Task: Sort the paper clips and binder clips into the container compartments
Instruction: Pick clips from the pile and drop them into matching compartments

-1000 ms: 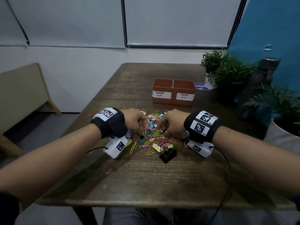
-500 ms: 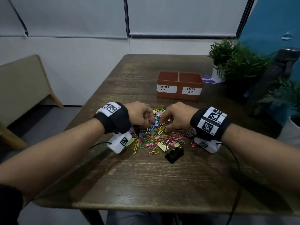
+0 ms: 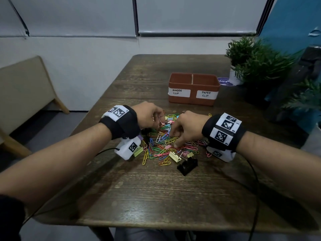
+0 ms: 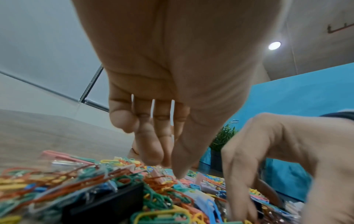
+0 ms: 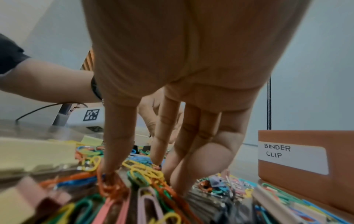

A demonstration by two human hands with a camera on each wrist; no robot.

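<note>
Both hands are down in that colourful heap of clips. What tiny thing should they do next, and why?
Probably pinch one clip free and lift it. The right hand has fingertips down among the paper clips, the left hand hovers curled over the pile, and neither clearly holds anything. The container, labelled for binder and paper clips, shows nothing inside from here.
</note>
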